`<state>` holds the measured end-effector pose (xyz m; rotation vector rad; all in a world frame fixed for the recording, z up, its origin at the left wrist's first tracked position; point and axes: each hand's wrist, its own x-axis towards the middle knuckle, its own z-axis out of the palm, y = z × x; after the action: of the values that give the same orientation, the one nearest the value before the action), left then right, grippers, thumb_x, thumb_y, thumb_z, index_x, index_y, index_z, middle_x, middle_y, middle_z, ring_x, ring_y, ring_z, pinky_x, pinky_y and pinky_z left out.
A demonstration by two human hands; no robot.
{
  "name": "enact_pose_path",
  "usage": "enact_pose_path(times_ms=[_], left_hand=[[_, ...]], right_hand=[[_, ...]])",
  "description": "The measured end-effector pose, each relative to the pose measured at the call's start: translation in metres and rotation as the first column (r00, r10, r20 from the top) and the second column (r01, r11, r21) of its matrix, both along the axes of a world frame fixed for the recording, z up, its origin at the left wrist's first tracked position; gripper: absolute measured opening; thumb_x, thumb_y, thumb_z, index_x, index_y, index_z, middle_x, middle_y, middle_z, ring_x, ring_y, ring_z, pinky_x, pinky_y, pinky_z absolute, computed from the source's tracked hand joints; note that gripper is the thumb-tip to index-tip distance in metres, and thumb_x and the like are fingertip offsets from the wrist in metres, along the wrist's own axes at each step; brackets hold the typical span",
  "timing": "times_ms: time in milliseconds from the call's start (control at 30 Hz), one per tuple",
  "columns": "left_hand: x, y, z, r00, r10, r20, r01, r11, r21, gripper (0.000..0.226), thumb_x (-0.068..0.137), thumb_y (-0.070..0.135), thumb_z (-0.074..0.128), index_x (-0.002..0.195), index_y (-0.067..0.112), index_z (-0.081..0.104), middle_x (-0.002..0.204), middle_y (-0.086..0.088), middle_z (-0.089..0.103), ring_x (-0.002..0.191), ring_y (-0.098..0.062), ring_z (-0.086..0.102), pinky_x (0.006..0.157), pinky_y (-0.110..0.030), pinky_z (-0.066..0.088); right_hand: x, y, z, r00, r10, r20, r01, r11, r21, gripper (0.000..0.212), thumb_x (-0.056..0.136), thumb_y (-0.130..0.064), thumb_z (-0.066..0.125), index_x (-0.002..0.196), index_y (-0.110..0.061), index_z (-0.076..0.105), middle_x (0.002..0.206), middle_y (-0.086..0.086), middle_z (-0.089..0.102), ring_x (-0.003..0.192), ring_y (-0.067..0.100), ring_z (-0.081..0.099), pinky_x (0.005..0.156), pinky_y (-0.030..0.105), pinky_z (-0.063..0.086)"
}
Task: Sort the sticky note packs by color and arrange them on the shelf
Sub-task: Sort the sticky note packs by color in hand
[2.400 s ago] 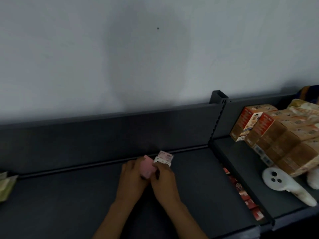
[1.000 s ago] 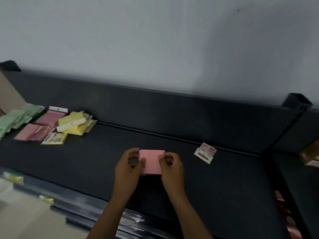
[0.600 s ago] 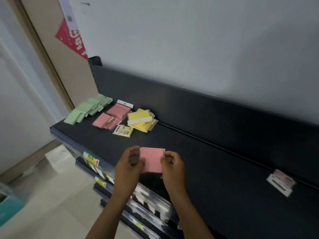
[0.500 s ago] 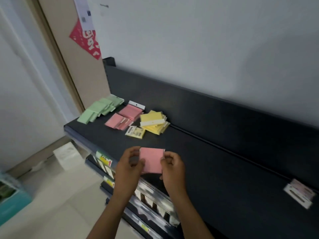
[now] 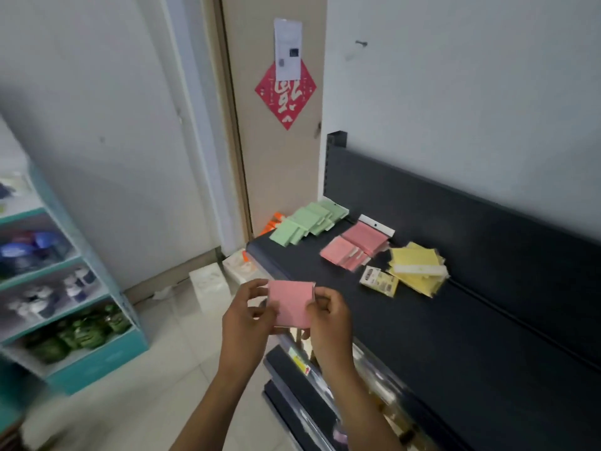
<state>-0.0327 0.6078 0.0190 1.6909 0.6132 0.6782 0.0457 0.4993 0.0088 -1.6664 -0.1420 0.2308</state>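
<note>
Already the dark shelf (image 5: 422,336) carries three colour groups — green packs (image 5: 305,224), pink packs (image 5: 356,247) and yellow packs (image 5: 416,268), side by side near its far end. One more pink pack (image 5: 291,302) is off the shelf, held in front of its edge — the left hand (image 5: 247,320) and right hand (image 5: 328,320) each pinch a side with curled fingers. Judging by colour, it belongs on the pink group.

A red diamond paper (image 5: 285,92) (white slip above) hangs beside a teal rack (image 5: 97,320).

Green packs (image 5: 307,222), pink packs (image 5: 356,247), yellow packs (image 5: 416,266), black shelf (image 5: 487,336)
</note>
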Motion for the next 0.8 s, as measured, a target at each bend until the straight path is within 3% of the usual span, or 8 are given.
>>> enact_pose_path(times_ms=[100,333,600,800], left_hand=[[-0.023,0.033,-0.004,0.996,0.088,-0.026,-0.087,0.995,0.040,0.039,0.093,0.004,0.066,0.122,0.027,0.057,0.120,0.009,0.063,0.083,-0.008,0.071,0.058,-0.021,0.058],[-0.047,0.088,-0.003,0.974,0.223,-0.043,-0.219,0.973,0.074,0.041,0.094,0.004,0.066,0.129,0.023,0.056,0.121,0.011,0.061,0.089,-0.012,0.068,0.059,-0.018,0.057],[-0.039,0.132,-0.015,0.960,0.277,-0.044,-0.275,0.960,0.056,0.039,0.095,-0.003,0.060,0.123,0.025,0.058,0.120,0.011,0.063,0.091,-0.018,0.070,0.064,-0.025,0.061],[0.000,0.182,-0.013,0.952,0.306,-0.018,-0.304,0.949,0.079,0.044,0.093,-0.009,0.058,0.118,0.027,0.060,0.120,0.009,0.064,0.086,-0.012,0.070,0.065,-0.027,0.062]], right_hand=[[-0.019,0.046,0.000,0.998,0.062,0.010,-0.062,0.998,0.012,0.021,0.095,-0.019,0.059,0.115,-0.024,0.060,0.109,-0.002,0.064,0.093,0.022,0.067,0.051,0.026,0.057],[-0.041,0.112,-0.008,0.984,0.162,0.068,-0.163,0.987,0.010,0.030,0.091,-0.022,0.059,0.121,-0.022,0.058,0.121,0.008,0.063,0.093,0.031,0.070,0.047,0.019,0.052],[-0.022,0.163,-0.023,0.970,0.231,0.077,-0.228,0.973,-0.036,0.029,0.095,-0.018,0.060,0.124,-0.018,0.058,0.119,0.004,0.061,0.096,0.022,0.068,0.050,0.017,0.053],[0.009,0.219,-0.018,0.967,0.252,0.033,-0.253,0.967,0.024,0.027,0.098,-0.016,0.056,0.124,-0.022,0.059,0.111,0.003,0.069,0.086,0.015,0.070,0.055,0.026,0.059]])
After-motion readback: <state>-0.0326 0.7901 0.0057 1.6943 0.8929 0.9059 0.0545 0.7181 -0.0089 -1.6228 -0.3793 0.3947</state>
